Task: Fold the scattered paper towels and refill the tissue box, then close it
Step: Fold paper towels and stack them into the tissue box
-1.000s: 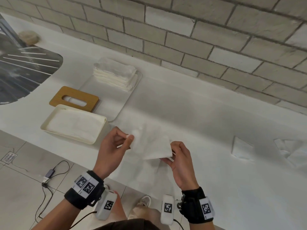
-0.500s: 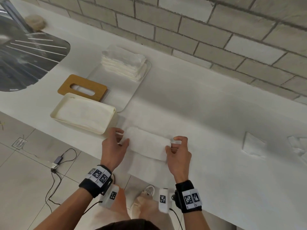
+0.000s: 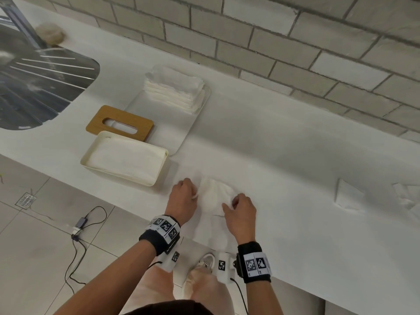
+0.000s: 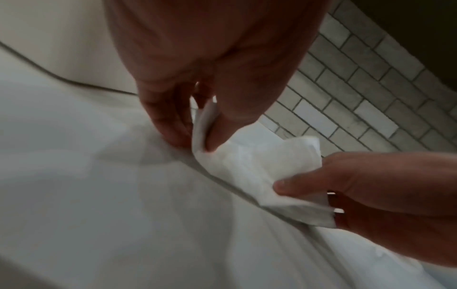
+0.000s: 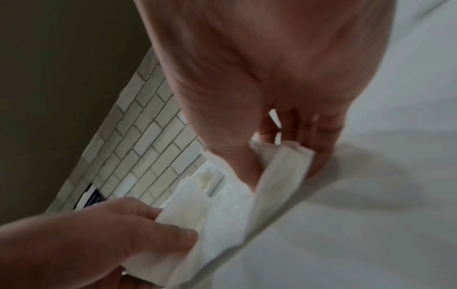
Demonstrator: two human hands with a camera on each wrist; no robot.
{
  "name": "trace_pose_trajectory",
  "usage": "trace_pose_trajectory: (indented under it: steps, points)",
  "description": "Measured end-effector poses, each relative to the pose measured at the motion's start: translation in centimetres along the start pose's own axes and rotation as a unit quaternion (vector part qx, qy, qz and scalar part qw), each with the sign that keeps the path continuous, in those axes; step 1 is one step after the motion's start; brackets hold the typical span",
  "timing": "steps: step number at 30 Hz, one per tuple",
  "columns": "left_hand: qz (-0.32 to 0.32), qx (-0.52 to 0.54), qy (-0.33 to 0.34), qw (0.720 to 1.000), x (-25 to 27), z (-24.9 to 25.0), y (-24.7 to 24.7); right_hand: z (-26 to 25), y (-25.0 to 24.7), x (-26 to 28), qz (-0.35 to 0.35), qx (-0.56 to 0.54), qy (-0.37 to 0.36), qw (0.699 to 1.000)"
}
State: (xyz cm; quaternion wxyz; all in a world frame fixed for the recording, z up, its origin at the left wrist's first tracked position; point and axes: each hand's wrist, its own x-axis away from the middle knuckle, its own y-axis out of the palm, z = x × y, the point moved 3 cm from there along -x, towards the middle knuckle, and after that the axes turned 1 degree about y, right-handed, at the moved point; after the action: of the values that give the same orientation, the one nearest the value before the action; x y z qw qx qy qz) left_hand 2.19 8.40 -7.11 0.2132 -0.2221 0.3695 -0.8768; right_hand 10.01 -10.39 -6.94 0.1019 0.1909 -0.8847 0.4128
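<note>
We are folding one paper towel point(image 3: 214, 195) at the counter's near edge, at 6 o'clock. Our left hand point(image 3: 183, 198) and right hand point(image 3: 241, 210) each pinch one end of it. Next, we think, it goes into the tissue box point(image 3: 91, 161) at 10 o'clock, laid flat.

I stood in what looked like a kitchen or utility room: a long white counter point(image 3: 284, 142) ran under a wall of pale grey brick tiles point(image 3: 295, 48), with a ribbed steel sink drainer point(image 3: 38, 83) set into it at my left. Below were large floor tiles point(image 3: 34, 258), a small floor drain point(image 3: 25, 199) and a trailing power cable point(image 3: 77, 251).
</note>
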Motion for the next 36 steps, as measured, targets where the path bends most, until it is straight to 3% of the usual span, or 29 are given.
trace_pose_trajectory:
  steps: [3,5,7,9,14,17,20,22,27,29,31,32,34,36]
  points:
    - [0.023,0.122,0.03,0.992,0.7,1.1,-3.4,-1.8,-1.5,2.2,0.077,-0.158,-0.01,0.984]
    - [0.07,0.172,0.05,0.981,1.6,1.7,-7.5,-4.5,-2.7,4.3,0.123,-0.278,-0.025,0.952]
    - [0.106,0.218,0.073,0.968,2.6,1.8,-12.4,-8.3,-3.2,6.3,0.125,-0.371,-0.052,0.918]
    - [0.143,0.232,0.086,0.958,3.3,0.9,-17.6,-12.5,-2.8,7.7,0.124,-0.385,-0.087,0.911]
    - [0.189,0.161,0.061,0.967,1.6,-6.0,-25.5,-20.1,3.1,7.4,0.122,-0.243,-0.183,0.945]
    - [0.141,0.07,0.017,0.987,-1.8,-12.1,-25.4,-22.3,8.8,5.3,0.111,-0.033,-0.2,0.973]
    - [0.092,0.013,0.032,0.995,-4.1,-15.5,-24.2,-22.6,11.6,4.6,0.18,0.133,-0.179,0.958]
    - [0.094,0.004,0.054,0.994,-4.6,-16.0,-24.3,-22.8,12.1,4.9,0.209,0.139,-0.157,0.955]
    - [0.095,-0.029,0.1,0.99,-4.9,-15.7,-25.6,-23.0,12.6,5.8,0.163,0.179,-0.139,0.96]
    - [0.144,-0.107,0.161,0.971,-4.7,-15.4,-26.5,-23.5,11.7,6.6,0.208,0.199,-0.135,0.948]
    - [0.183,-0.134,0.243,0.943,-4.5,-14.6,-27.3,-24.7,11.1,7.4,0.251,0.182,-0.178,0.934]
    - [0.16,-0.117,0.294,0.935,-4.4,-13.9,-27.5,-25.8,11.1,7.6,0.233,0.163,-0.222,0.933]
    - [0.029,-0.101,0.364,0.925,-4.7,-13.0,-26.8,-27.6,12.2,6.9,0.118,0.142,-0.291,0.939]
    - [-0.105,-0.162,0.357,0.914,-6.1,-13.0,-25.3,-28.1,13.8,5.3,-0.01,0.189,-0.28,0.941]
